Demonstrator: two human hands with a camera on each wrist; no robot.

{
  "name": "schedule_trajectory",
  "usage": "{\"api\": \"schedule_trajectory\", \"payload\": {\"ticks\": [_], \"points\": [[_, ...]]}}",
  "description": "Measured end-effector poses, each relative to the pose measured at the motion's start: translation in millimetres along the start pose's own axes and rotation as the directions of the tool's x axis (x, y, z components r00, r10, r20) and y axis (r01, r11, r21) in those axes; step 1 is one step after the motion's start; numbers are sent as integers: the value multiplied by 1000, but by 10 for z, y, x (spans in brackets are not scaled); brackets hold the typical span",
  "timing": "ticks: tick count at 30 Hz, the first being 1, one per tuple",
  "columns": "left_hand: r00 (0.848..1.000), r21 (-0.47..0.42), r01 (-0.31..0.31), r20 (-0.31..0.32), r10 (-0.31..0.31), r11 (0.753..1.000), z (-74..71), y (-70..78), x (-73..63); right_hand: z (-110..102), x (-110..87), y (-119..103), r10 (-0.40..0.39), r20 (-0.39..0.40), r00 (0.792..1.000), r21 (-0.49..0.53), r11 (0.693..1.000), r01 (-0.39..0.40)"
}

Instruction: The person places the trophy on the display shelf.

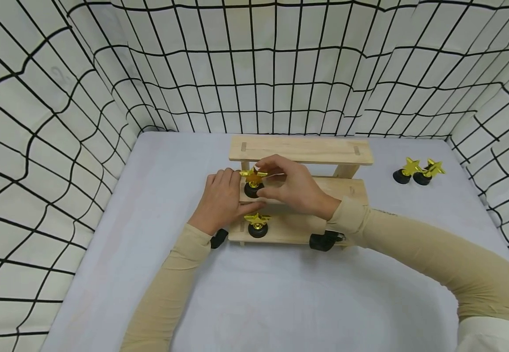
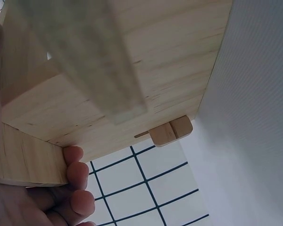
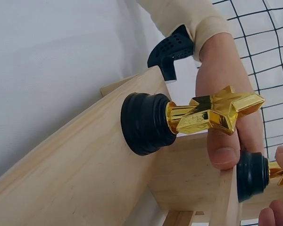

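Gold and black, the star-topped trophy (image 1: 253, 184) stood on the middle tier of the pale wooden stand (image 1: 346, 188), your right hand (image 1: 296, 187) curled round it, your left hand (image 1: 220, 201) gripping the stand's left end, your beige right sleeve's (image 1: 399, 230) dark marking (image 1: 385, 212) too small to read.

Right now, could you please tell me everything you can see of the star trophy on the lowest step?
The star trophy has a glossy, faceted gold star on a short gold stem and a round, stepped black base, apparently plastic. It stands upright near the left end of the wooden lowest step, its base touching the wood. The left grip is close; contact is unclear.
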State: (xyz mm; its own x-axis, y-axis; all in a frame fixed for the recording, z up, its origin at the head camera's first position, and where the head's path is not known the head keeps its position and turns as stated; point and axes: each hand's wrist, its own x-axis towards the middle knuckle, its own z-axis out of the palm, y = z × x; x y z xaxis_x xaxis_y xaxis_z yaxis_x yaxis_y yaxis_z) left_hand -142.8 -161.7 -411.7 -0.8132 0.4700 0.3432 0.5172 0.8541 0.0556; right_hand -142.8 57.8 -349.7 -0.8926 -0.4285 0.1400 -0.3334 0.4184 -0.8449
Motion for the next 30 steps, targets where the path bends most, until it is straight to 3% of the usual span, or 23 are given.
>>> {"api": "schedule_trajectory", "payload": {"ticks": [14,30], "points": [[1000,-63,12,-3,-12,998,3,-19,-7,-230,-137,-89,7,-45,999,57,998,-4],[1000,-44,9,27,-8,999,7,7,3,-674,-373,-133,-10,-173,985,107,994,29]]}}
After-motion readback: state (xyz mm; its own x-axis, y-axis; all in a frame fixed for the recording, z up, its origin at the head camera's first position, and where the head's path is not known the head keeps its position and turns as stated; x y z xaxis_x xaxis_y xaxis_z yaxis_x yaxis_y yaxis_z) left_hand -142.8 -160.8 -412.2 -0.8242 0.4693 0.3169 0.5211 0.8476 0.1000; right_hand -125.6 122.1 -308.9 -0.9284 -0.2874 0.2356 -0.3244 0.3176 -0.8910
